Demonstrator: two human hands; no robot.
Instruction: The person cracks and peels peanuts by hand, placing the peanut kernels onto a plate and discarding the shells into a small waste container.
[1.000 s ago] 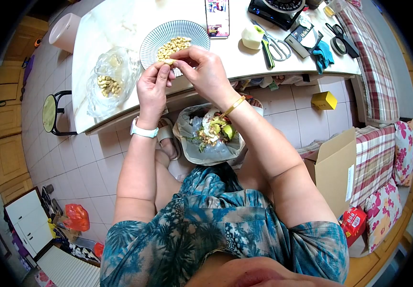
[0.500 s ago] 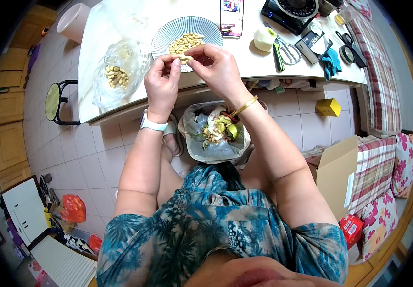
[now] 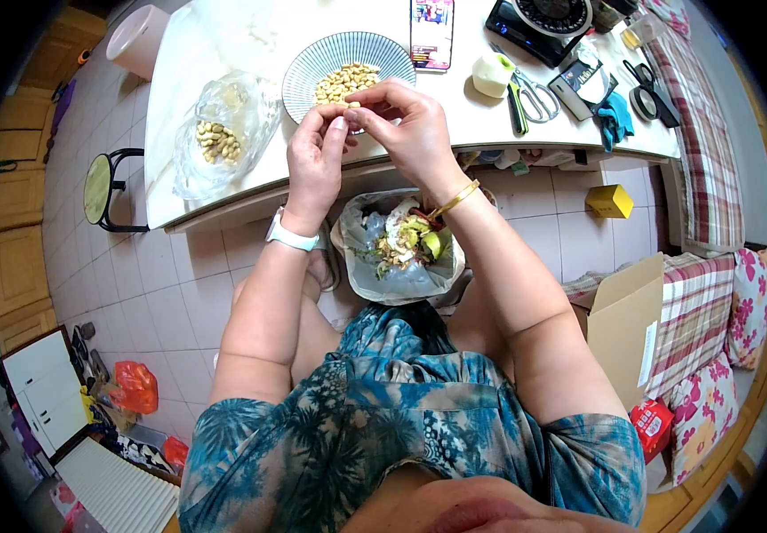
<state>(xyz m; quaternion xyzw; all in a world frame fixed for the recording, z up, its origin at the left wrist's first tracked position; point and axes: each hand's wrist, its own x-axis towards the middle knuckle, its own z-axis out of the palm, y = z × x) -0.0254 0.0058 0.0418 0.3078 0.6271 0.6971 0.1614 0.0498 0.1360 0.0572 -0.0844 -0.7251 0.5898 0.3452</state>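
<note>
A striped plate on the table holds a heap of pale yellow-green, nut-like pieces. Over its front edge, my left hand and my right hand meet at the fingertips. Both are pinched together around one small pale piece, mostly hidden by the fingers. Left of the plate, a clear plastic bag lies open with darker unpeeled-looking pieces in it. Below the table edge, between the knees, stands a lined bin with peelings and scraps.
A phone lies right of the plate. Farther right are a pale peeled fruit, a green-handled peeler, scissors, a teal cloth and a black scale. A stool stands left of the table.
The view has shifted, so the table sits farther right in the frame. My left hand has moved closer to my right, and the fingertips now cover more of the small piece.
</note>
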